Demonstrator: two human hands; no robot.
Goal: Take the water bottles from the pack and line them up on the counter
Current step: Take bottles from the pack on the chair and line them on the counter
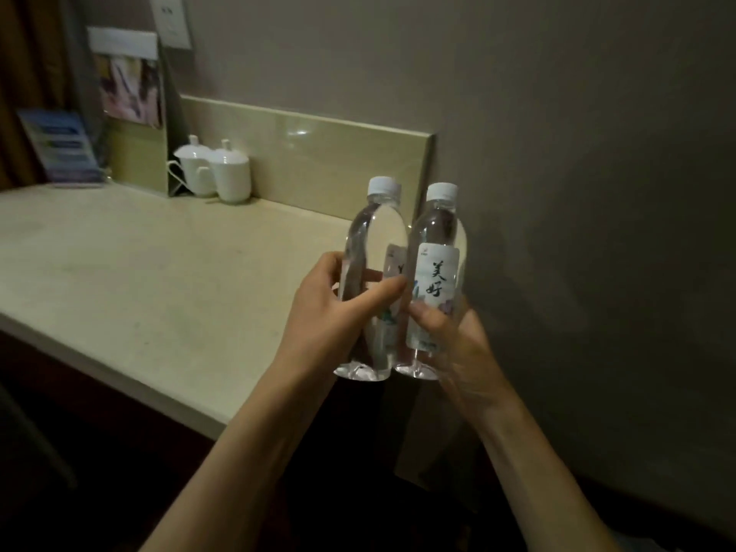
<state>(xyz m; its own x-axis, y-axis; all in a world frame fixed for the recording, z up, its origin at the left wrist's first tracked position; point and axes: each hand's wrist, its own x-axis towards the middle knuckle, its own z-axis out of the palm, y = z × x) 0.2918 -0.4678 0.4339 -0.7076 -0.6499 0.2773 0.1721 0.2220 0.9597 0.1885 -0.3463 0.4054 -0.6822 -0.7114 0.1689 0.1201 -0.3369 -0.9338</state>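
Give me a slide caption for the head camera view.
Left hand and right hand hold two water bottles above the counter edge.

Two clear water bottles with white caps are held upright, touching side by side, off the near right corner of the worktop [139, 272]. The left hand [334, 312] wraps the left bottle [376, 249]; the right hand [458, 344] wraps the right bottle [436, 264]. Two lidded white cups [215, 169] stand at the worktop's back edge, against the backsplash.
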